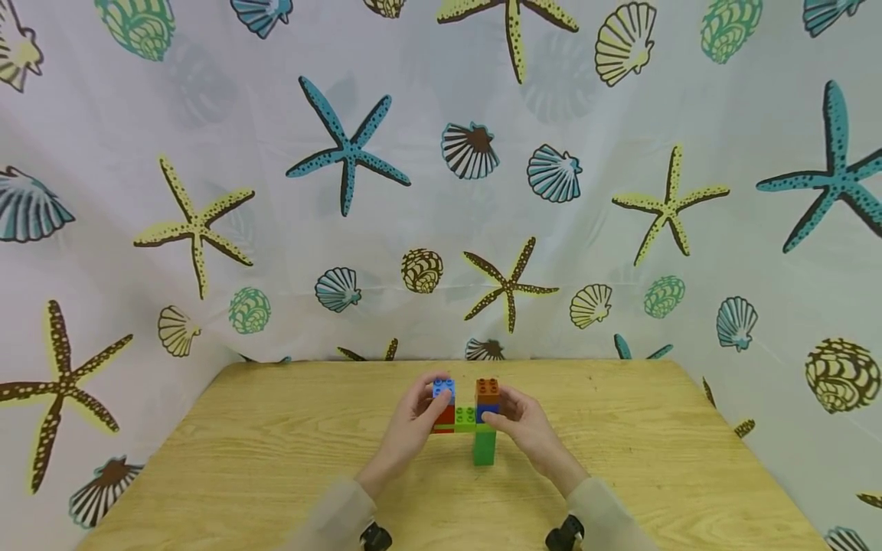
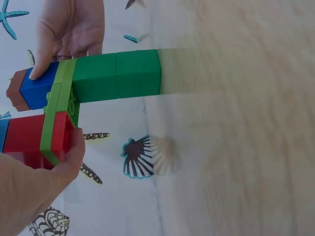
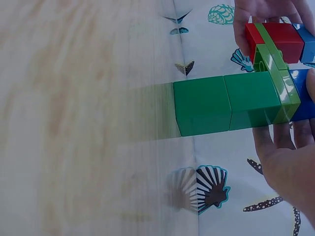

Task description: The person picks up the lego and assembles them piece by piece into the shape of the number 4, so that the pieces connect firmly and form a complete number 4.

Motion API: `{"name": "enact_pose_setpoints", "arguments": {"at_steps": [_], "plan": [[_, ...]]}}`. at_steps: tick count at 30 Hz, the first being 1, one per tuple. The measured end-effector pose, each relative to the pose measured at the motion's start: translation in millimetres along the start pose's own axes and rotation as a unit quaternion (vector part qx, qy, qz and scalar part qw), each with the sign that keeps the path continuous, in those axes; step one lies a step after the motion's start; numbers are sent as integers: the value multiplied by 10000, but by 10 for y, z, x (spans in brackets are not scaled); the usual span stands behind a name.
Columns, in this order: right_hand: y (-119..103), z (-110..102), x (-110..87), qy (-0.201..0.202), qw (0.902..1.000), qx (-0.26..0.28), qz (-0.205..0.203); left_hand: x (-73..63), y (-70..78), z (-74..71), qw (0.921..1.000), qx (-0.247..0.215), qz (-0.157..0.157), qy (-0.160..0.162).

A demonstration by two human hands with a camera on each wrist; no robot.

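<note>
Both hands are on one joined build of toy building bricks. My left hand (image 1: pixel 413 421) grips its left arm, a light blue brick (image 1: pixel 443 385) over a red brick (image 1: pixel 448 415), thumb on the near side. Under that arm is another red brick (image 2: pixel 60 130). Light green bricks (image 1: pixel 465 417) bridge across to the right column. There my right hand (image 1: pixel 530 428) holds the dark blue brick (image 1: pixel 487 409), with a brown brick (image 1: pixel 487 389) on top. Two stacked green bricks (image 2: pixel 138 73) form the base, which appears to meet the table. The left arm overhangs without support below.
The wooden table (image 1: pixel 289 459) reaches out on both sides of the hands. A white curtain (image 1: pixel 427 222) printed with starfish and shells hangs behind the table and along its sides. A dark band (image 1: pixel 375 537) sits on each wrist.
</note>
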State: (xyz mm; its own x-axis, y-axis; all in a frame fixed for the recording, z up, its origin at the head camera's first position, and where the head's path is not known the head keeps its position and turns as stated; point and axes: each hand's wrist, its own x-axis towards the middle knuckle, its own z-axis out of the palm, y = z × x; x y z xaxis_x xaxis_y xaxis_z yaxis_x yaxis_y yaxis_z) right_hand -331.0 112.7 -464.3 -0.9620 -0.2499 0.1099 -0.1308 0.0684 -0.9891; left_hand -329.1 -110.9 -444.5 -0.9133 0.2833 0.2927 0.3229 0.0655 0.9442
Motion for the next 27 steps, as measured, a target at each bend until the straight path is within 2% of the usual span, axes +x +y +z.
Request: {"name": "enact_pose_setpoints", "arguments": {"at_steps": [4, 11, 16, 20, 27], "plan": [[14, -1, -12, -8, 10000, -13, -28, -24, -37, 46, 9998, -126, 65, 168], [13, 2, -20, 20, 10000, 1, -68, -38, -55, 90, 9983, -564, -141, 59], [14, 13, -18, 34, 9999, 3, -95, -35, -55, 117, 9979, -604, -166, 158], [18, 21, -18, 2, 10000, 5, -94, -28, -40, 122, 9968, -692, -311, 234], [14, 11, -12, -20, 9999, -4, -121, -2, -7, 99, 9940, -959, -476, 210]]}}
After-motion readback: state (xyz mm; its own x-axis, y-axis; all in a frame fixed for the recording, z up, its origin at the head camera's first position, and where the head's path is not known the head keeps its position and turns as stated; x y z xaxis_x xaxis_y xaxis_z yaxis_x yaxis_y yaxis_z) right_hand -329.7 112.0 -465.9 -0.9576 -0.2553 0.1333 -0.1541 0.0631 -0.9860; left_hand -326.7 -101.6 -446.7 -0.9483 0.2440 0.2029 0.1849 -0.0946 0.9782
